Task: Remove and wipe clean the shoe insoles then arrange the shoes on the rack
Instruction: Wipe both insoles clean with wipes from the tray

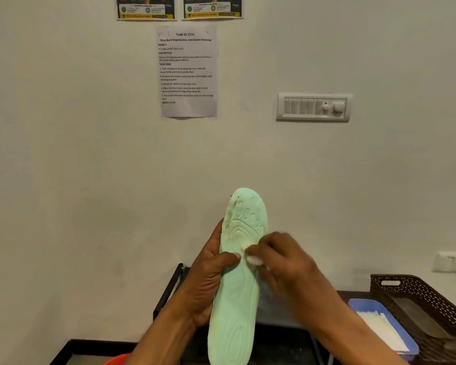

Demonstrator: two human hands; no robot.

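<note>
Insole (237, 285), mint green, is held up in the air in front of a pale wall, well above the black frame of the shoe rack (169, 291). Its patterned underside faces the camera, with the toe end pointing up and the heel end running down to the bottom edge of the view. The left hand (208, 280) grasps it along its left edge near the middle. The thumb (229, 256) lies across the front face and the fingers are behind, out of sight. The right hand (282, 256) pinches a small white wipe (254, 259) in its curled fingertips. The wipe is pressed against the insole's face just beside the left thumb. This hand and the wipe are blurred.

Lower right, a dark counter (353, 295) carries a blue tray (363, 306) holding white folded sheets (382, 330). A brown perforated basket (419, 293) stands just beside the tray, toward the counter's right edge. A red-orange rim (116, 359) shows at the bottom edge of the view, too little of it to identify.

On the wall hang a printed task sheet (188, 72), two posters (145, 7) cut off at the top, a switch panel (313, 108), and a white socket (452, 262) at far right.
</note>
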